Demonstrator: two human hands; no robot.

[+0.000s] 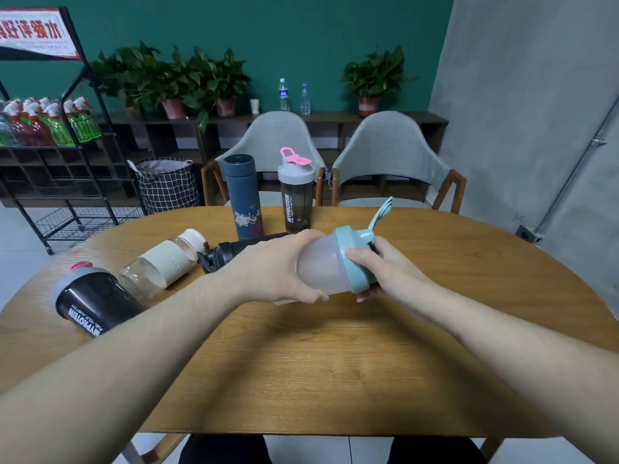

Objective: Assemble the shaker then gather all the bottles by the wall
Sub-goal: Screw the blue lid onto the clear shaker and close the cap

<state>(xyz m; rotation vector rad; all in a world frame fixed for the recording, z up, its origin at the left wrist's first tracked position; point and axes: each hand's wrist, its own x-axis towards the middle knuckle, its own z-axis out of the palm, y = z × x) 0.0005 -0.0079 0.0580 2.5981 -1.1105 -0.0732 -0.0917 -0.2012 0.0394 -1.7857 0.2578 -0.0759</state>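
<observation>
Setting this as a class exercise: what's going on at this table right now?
A person holds a frosted shaker sideways above the table: left hand on the cup, right hand on its teal lid. Two bottles stand at the far edge; three others lie on their sides at left.

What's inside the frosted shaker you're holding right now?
Nothing shows through the frosted shaker; its cloudy wall looks evenly pale. The left hand covers its base and the teal lid caps the mouth, so contents cannot be confirmed.
</observation>
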